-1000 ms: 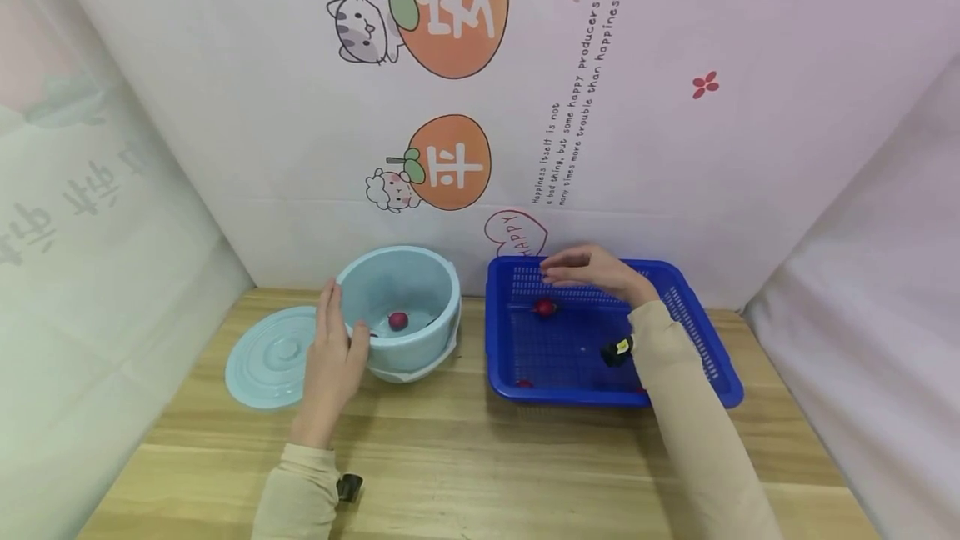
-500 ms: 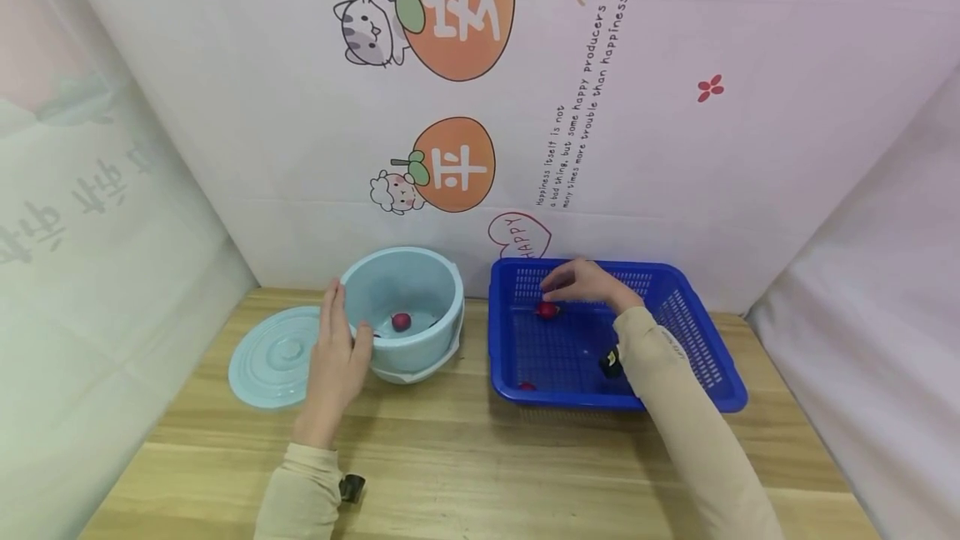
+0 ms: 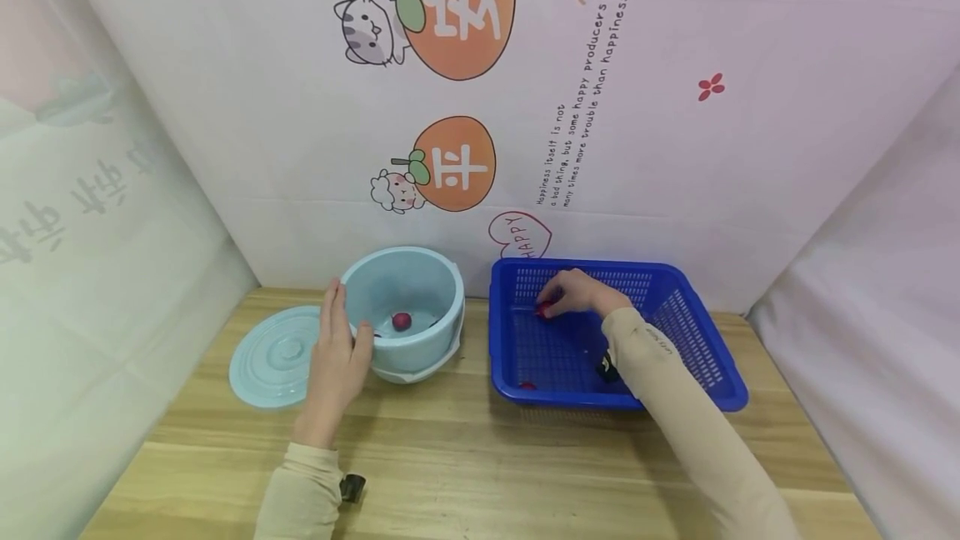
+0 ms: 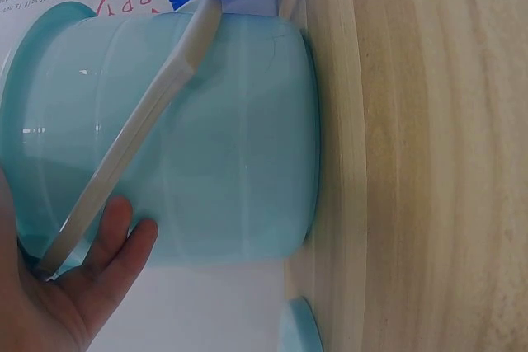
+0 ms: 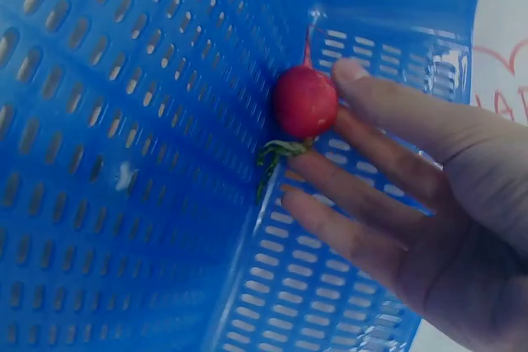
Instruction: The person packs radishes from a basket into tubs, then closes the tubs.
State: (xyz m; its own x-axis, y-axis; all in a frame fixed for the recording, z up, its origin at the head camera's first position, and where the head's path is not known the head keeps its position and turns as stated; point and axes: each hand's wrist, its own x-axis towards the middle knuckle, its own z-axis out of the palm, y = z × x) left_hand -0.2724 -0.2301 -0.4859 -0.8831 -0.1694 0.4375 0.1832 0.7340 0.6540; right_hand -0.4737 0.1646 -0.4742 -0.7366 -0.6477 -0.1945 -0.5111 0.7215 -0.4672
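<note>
My right hand (image 3: 577, 292) reaches into the blue basket (image 3: 501, 340) and pinches a red radish (image 5: 305, 100) near its back left corner. In the right wrist view the thumb touches one side, and fingers lie behind it. The radish has a thin root and a wilted green stub. My left hand (image 3: 337, 361) rests against the light blue bucket (image 3: 420, 357), fingers straight along its left side and thumb at the rim. The left wrist view shows fingertips against the wall beside the pale handle (image 4: 132, 133). Inside the bucket lies another radish (image 3: 401, 321).
A round light blue lid (image 3: 273, 357) lies on the wooden table (image 3: 450, 473), left of the bucket. One more radish (image 3: 527, 387) shows partly at the basket's front left. A printed white cloth (image 3: 637, 148) stands behind, with white cloth at both sides.
My right hand has come down into the basket, and its fingers have closed round the radish, shifting it slightly. The left hand has stayed at the bucket.
</note>
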